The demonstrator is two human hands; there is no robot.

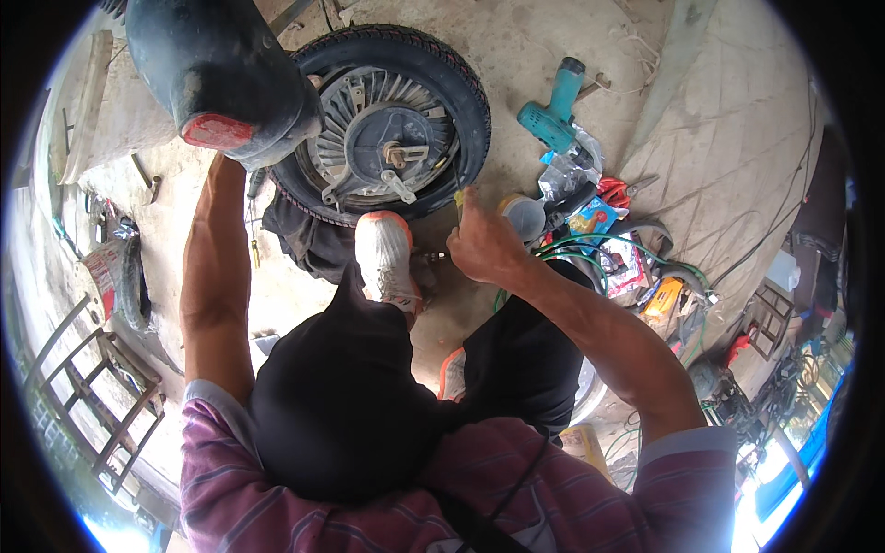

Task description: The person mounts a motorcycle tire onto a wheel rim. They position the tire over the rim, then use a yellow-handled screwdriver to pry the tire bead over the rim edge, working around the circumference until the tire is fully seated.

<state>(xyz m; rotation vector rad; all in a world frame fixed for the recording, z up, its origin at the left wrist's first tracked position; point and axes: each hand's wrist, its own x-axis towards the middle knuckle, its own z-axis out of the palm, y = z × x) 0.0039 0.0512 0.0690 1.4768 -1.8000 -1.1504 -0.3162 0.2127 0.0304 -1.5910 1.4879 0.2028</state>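
Observation:
A wheel with a black tyre (pixel 475 101) and a finned metal hub (pixel 392 147) lies on the floor in front of me. My right hand (pixel 484 244) is closed around a thin tool with a yellowish handle (pixel 458 198), probably a screwdriver. Its dark shaft meets the tyre's near right edge. My left forearm (pixel 217 249) reaches up beneath a bulky black rounded part with a red patch (pixel 217 132). That part hides nearly all of my left hand; only what may be a fingertip (pixel 316 81) shows by the tyre. My white shoe (pixel 383 249) is against the tyre's near side.
Right of the wheel lie a teal power drill (pixel 553 106), a round translucent container (pixel 524 218), a green hose (pixel 599 240) and assorted packets. Dark cloth (pixel 300 240) is bunched beneath the wheel's near left. A screwdriver (pixel 254 249) lies beside my left forearm; a metal frame (pixel 106 396) stands far left.

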